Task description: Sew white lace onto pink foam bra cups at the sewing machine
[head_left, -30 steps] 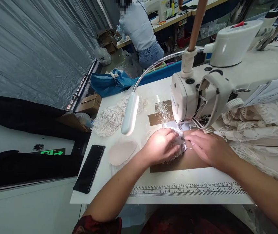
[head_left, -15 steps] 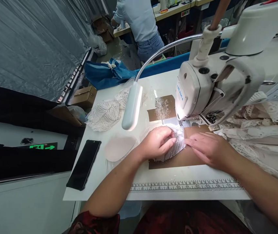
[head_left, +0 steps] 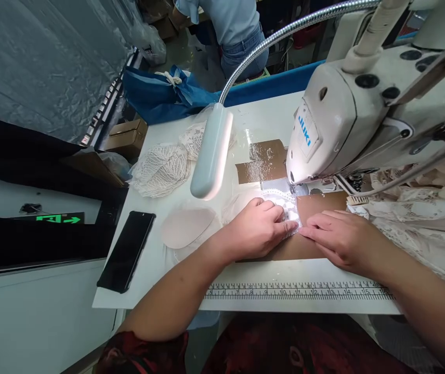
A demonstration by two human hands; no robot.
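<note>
White lace fabric [head_left: 290,206] lies under the needle area of a white JUKI sewing machine [head_left: 324,124], on brown tape-covered tabletop. My left hand [head_left: 259,228] is closed over the left part of the lace, its thumb and fingers pinching the edge nearest me. At the lace's right corner, my right hand [head_left: 335,236] pinches the edge with thumb and index finger, the other fingers curled. The two sets of fingertips nearly meet. My left hand hides part of the fabric.
A lamp [head_left: 211,156] on a bendable neck hangs left of the machine. Lace pieces [head_left: 162,170], a beige oval pad [head_left: 187,227] and a black phone [head_left: 127,252] lie leftward. Gathered lace cloth [head_left: 413,208] is at right. A ruler strip [head_left: 296,292] runs along the front edge. Another person [head_left: 232,31] sits beyond.
My left hand has moved down and right along the lace, its fingertips now close to my right hand's. The camera view has shifted, so the machine looks larger.
</note>
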